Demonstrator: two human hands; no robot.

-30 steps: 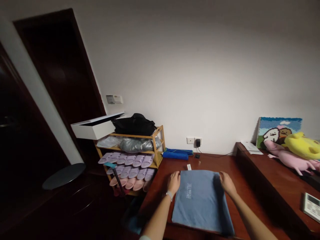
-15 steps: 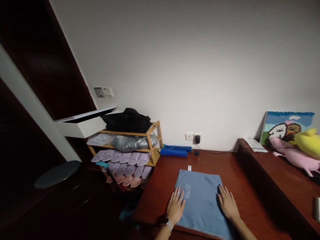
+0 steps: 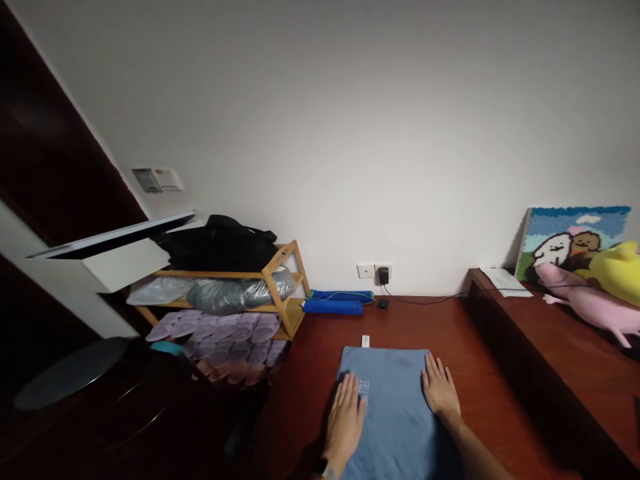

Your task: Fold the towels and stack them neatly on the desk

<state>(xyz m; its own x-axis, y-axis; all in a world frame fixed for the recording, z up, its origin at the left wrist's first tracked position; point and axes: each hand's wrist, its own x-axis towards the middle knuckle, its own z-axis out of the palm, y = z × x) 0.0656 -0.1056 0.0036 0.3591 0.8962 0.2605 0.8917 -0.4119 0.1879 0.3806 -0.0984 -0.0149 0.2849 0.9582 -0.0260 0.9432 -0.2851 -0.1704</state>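
A folded blue towel with white lettering and a small white tag lies on the reddish-brown wooden table. My left hand rests flat on the towel's left edge, fingers stretched out and together. My right hand lies flat on the towel's right side, fingers spread a little. Neither hand holds anything.
Rolled blue towels lie at the table's back by a wall socket with a black charger. A wooden shoe rack with purple slippers, a black bag and a white box stands left. On the raised ledge to the right are plush toys, papers and a picture.
My hands slid from the towel's far corners back toward me along its sides, now lying flat on it. The view swung right and lower.
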